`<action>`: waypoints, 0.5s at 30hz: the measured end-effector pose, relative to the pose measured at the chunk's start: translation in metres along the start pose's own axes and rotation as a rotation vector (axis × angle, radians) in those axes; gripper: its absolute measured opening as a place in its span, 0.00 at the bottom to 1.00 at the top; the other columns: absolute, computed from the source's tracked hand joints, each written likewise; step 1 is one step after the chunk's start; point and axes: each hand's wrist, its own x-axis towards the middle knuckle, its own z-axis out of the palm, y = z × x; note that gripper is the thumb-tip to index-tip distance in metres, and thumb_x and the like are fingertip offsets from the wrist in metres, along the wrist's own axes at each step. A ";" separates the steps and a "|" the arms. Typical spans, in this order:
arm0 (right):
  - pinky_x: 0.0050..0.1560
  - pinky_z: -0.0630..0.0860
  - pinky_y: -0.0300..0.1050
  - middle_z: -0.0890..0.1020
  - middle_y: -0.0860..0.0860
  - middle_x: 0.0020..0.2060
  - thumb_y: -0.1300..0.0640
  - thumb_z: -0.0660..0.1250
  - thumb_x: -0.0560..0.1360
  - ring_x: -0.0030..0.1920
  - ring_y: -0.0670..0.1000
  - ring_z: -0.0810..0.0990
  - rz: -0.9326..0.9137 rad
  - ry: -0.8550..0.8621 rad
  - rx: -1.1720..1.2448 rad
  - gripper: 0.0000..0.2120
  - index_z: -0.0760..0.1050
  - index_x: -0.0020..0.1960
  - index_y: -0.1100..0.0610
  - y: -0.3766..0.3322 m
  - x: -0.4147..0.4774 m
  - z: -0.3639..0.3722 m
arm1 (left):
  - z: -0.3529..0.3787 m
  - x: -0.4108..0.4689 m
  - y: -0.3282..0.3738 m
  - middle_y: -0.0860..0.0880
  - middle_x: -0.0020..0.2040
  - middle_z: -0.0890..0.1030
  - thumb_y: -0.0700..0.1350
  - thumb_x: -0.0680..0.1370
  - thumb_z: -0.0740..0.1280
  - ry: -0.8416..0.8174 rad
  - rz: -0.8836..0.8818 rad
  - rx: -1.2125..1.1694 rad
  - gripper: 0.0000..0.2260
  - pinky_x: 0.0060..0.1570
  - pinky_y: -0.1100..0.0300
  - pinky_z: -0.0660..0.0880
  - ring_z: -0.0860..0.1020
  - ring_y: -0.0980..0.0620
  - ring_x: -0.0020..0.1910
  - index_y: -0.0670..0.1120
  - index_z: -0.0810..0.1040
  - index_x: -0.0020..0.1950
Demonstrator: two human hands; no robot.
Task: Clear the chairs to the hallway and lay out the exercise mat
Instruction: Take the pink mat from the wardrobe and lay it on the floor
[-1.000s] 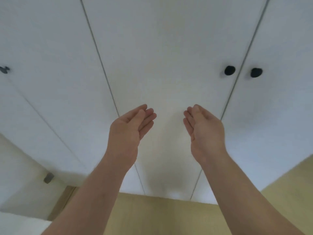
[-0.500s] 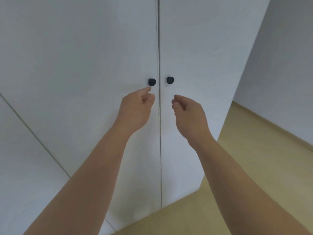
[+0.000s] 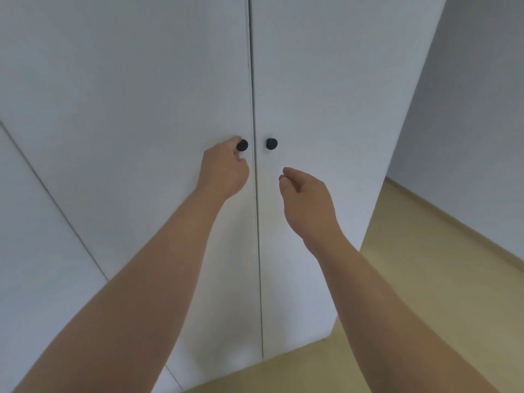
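Observation:
A tall white wardrobe fills the view, both doors closed along a centre seam. The left door [image 3: 141, 109] carries a black knob [image 3: 243, 144], and my left hand [image 3: 224, 171] has its fingers curled around that knob from the left and below. The right door [image 3: 340, 109] has a matching black knob [image 3: 271, 143]. My right hand [image 3: 307, 199] hovers just below and right of it, fingers loosely curled, holding nothing and a short gap away from the door. No chair or exercise mat is in view.
Another white wardrobe panel [image 3: 34, 222] adjoins on the left. A pale wooden floor [image 3: 425, 307] runs along the wardrobe's right side to a grey-white wall [image 3: 482, 109] with a skirting board.
Both hands rose toward the knobs as my view swung to the right-hand pair of doors. My left hand has reached its knob and closed on it; my right hand has come closer.

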 end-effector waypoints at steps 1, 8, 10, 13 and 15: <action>0.69 0.69 0.40 0.78 0.44 0.68 0.52 0.59 0.84 0.68 0.44 0.74 -0.005 -0.018 0.003 0.20 0.71 0.75 0.53 0.002 -0.001 -0.004 | -0.001 -0.002 0.003 0.49 0.59 0.83 0.36 0.78 0.59 0.014 -0.008 0.025 0.22 0.57 0.62 0.73 0.79 0.48 0.59 0.48 0.76 0.71; 0.62 0.70 0.34 0.78 0.42 0.66 0.52 0.59 0.84 0.65 0.42 0.75 -0.002 -0.118 0.077 0.20 0.71 0.75 0.52 0.016 0.001 -0.019 | -0.006 -0.028 0.018 0.54 0.54 0.83 0.35 0.79 0.60 0.095 -0.049 0.033 0.21 0.50 0.69 0.71 0.80 0.53 0.56 0.52 0.81 0.66; 0.58 0.67 0.31 0.78 0.43 0.66 0.52 0.60 0.84 0.64 0.42 0.75 -0.006 -0.168 0.089 0.20 0.71 0.75 0.53 0.022 0.002 -0.019 | -0.009 -0.046 0.024 0.55 0.50 0.84 0.32 0.76 0.59 0.130 -0.048 -0.009 0.22 0.55 0.70 0.73 0.82 0.55 0.55 0.51 0.82 0.63; 0.60 0.65 0.32 0.78 0.46 0.68 0.54 0.59 0.84 0.66 0.43 0.74 -0.018 -0.256 0.096 0.20 0.71 0.75 0.54 0.029 0.000 -0.016 | -0.014 -0.077 0.030 0.56 0.47 0.86 0.31 0.75 0.61 0.206 -0.048 -0.084 0.23 0.63 0.61 0.76 0.83 0.58 0.51 0.54 0.84 0.57; 0.65 0.68 0.36 0.79 0.48 0.67 0.55 0.58 0.84 0.67 0.47 0.75 -0.037 -0.320 0.092 0.19 0.73 0.74 0.55 0.030 -0.003 -0.012 | -0.018 -0.099 0.035 0.59 0.45 0.85 0.30 0.74 0.62 0.261 -0.061 -0.127 0.24 0.63 0.60 0.77 0.84 0.61 0.48 0.58 0.82 0.53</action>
